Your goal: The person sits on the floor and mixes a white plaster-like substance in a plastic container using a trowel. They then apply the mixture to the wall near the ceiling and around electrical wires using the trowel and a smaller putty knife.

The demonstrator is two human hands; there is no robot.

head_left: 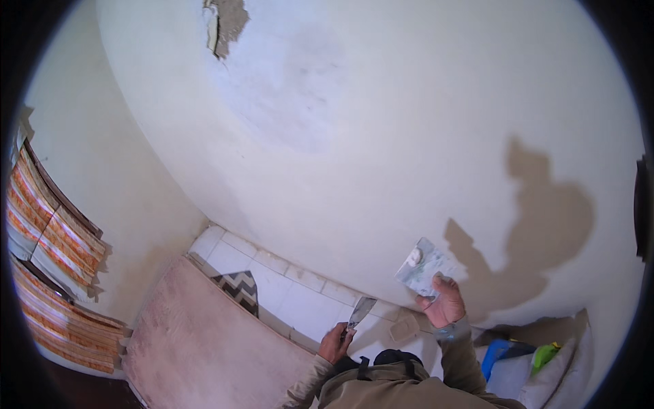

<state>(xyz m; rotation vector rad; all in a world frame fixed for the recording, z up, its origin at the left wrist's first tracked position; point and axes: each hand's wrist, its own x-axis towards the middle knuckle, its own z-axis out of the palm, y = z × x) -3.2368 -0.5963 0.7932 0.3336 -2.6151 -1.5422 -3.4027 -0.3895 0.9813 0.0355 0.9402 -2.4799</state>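
Note:
My left hand is closed round the handle of a putty knife, its smeared blade pointing up and away. To the right, my right hand grips a flat, pale rectangular plate by its near edge, thumb and fingers pinching it. On the plate sits a small lump of white putty, with smears around it. Both tools are apart from each other, held in front of the pale wall. High on that wall is a whiter smoothed patch, beside a broken spot showing rough grey-brown material.
A large pinkish, mattress-like surface lies at the left, near a zigzag-patterned cloth. White floor tiles run along the wall. A beige plastic container stands between my hands. Bags fill the right corner; striped curtains hang left.

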